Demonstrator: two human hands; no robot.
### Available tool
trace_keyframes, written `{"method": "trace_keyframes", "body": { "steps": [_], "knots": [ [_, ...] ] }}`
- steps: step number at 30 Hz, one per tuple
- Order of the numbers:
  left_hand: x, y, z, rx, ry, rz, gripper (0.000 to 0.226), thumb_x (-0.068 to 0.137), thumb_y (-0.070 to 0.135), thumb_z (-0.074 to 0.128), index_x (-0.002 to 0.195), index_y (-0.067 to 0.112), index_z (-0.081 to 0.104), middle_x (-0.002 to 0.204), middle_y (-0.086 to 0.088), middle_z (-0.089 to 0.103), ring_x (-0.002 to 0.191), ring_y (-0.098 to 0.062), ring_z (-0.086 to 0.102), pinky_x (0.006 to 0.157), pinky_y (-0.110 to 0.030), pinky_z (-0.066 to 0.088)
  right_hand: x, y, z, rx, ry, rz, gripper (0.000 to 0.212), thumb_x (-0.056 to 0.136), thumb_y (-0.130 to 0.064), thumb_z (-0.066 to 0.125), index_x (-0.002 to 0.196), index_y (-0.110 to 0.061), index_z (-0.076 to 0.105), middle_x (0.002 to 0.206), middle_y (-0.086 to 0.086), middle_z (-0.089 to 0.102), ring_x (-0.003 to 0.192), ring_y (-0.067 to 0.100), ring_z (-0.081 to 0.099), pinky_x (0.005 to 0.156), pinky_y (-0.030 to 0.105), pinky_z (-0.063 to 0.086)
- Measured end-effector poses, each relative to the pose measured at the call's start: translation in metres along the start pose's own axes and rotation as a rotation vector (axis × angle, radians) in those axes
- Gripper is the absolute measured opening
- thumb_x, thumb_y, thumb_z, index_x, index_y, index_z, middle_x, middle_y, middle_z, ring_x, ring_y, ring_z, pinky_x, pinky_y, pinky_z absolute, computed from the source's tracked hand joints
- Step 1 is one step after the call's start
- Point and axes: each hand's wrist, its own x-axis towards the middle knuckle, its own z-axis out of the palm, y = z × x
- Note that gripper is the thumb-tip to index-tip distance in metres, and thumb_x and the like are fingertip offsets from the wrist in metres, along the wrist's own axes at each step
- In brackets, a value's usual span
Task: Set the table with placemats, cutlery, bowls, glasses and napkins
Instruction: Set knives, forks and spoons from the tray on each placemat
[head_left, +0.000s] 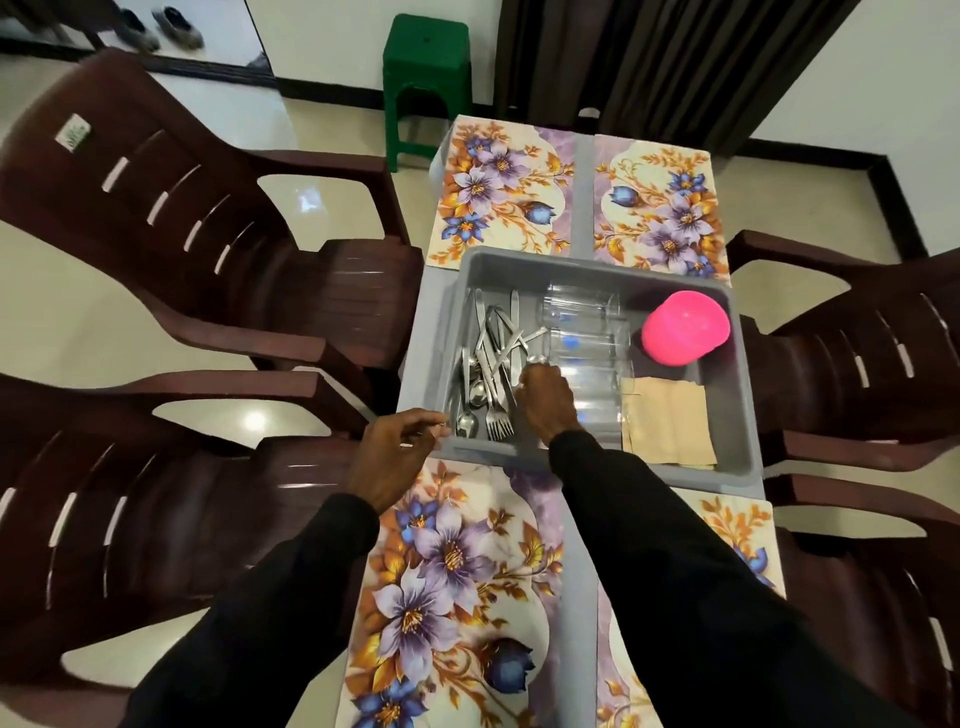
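A grey bin (737, 374) stands mid-table between four floral placemats: two far ones (498, 192) (660, 208) and two near ones (457, 582) (737, 535). In the bin lie a pile of cutlery (491, 364) at the left, clear glasses (584, 332) on their sides in the middle, a pink bowl (683, 327) upside down at the right, and beige napkins (670, 421). My right hand (548, 402) reaches into the bin, fingers curled down onto the cutlery. My left hand (397, 454) hovers at the bin's near left corner, pinching a thin shiny piece of cutlery.
Dark brown plastic chairs flank the narrow table, two on the left (171, 218) (130, 519) and two on the right (872, 353) (893, 597). A green stool (426, 67) stands beyond the far end, by a dark curtain (649, 57).
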Motion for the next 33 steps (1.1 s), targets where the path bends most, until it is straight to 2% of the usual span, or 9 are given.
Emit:
{"method": "trace_keyframes", "body": {
  "steps": [2,5,9,11,13,19,24,28,33],
  "knots": [
    [0.004,0.000,0.000,-0.032,0.007,-0.014,0.019,0.099,0.012,0.065,0.113,0.021,0.073,0.104,0.007,0.077,0.092,-0.009,0.074,0.085,-0.024,0.059,0.005,-0.003,0.007,-0.066,-0.022,-0.087,0.019,0.089,0.001,0.065,0.107,-0.002,0.067,0.111,0.018,0.063,0.104,0.034,0.060,0.083,0.044,0.055],
    [0.010,-0.002,0.001,-0.036,0.007,-0.013,0.019,0.099,0.008,0.064,0.112,0.018,0.073,0.105,0.005,0.077,0.093,-0.010,0.074,0.083,-0.021,0.058,0.010,0.001,0.019,-0.214,-0.033,-0.236,0.014,0.085,-0.003,0.075,0.099,-0.003,0.071,0.112,0.016,0.061,0.105,0.032,0.059,0.082,0.044,0.057],
    [0.016,-0.007,0.003,-0.040,0.009,-0.033,0.020,0.100,0.003,0.061,0.113,0.011,0.074,0.105,0.003,0.077,0.093,-0.010,0.074,0.080,-0.018,0.057,0.014,0.007,0.020,-0.333,0.021,-0.122,0.012,0.076,-0.002,0.078,0.085,0.001,0.071,0.098,0.020,0.063,0.095,0.038,0.061,0.062,0.043,0.058],
    [0.017,-0.009,0.004,-0.028,-0.001,-0.032,0.020,0.100,0.005,0.061,0.115,0.010,0.073,0.105,0.003,0.077,0.092,-0.010,0.074,0.081,-0.018,0.057,0.017,0.006,0.021,-0.343,0.017,-0.076,0.012,0.073,-0.001,0.076,0.084,0.002,0.071,0.101,0.023,0.062,0.099,0.039,0.060,0.063,0.043,0.057],
    [0.019,-0.011,0.006,-0.019,-0.011,-0.027,0.020,0.101,0.007,0.061,0.117,0.009,0.073,0.106,0.003,0.077,0.092,-0.010,0.074,0.083,-0.021,0.058,0.020,0.003,0.025,-0.345,-0.006,-0.023,0.016,0.080,-0.006,0.072,0.093,0.001,0.070,0.111,0.025,0.059,0.109,0.043,0.057,0.069,0.046,0.060],
    [0.017,-0.014,0.012,-0.022,-0.013,-0.054,0.020,0.100,0.010,0.062,0.117,0.010,0.073,0.106,0.002,0.077,0.092,-0.008,0.074,0.084,-0.019,0.058,0.024,-0.017,0.036,-0.224,-0.013,0.181,0.058,0.090,-0.027,0.072,0.131,0.008,0.050,0.131,0.029,0.051,0.133,0.051,0.042,0.081,0.052,0.057],
    [0.017,-0.015,0.015,-0.028,-0.019,-0.071,0.019,0.101,0.009,0.061,0.116,0.010,0.073,0.105,0.001,0.077,0.093,-0.010,0.074,0.085,-0.020,0.058,0.013,-0.028,0.039,0.092,0.023,0.358,0.019,0.091,-0.016,0.072,0.105,-0.005,0.066,0.114,0.016,0.066,0.113,0.036,0.060,0.085,0.042,0.051],
    [0.019,-0.014,0.016,-0.024,-0.013,-0.069,0.018,0.101,0.011,0.061,0.114,0.012,0.074,0.104,0.001,0.077,0.091,-0.010,0.073,0.085,-0.024,0.059,0.014,-0.033,0.033,0.211,-0.058,0.441,0.018,0.090,-0.015,0.071,0.105,-0.007,0.064,0.109,0.012,0.064,0.109,0.032,0.061,0.085,0.040,0.050],
    [0.022,-0.005,0.015,-0.033,0.005,-0.061,0.020,0.100,0.007,0.061,0.107,0.022,0.071,0.102,0.003,0.076,0.090,-0.010,0.073,0.083,-0.022,0.059,0.007,-0.025,0.032,0.138,-0.057,0.295,0.012,0.096,-0.019,0.065,0.090,-0.009,0.061,0.088,0.005,0.065,0.084,0.025,0.067,0.076,0.042,0.057]
  ]
}}
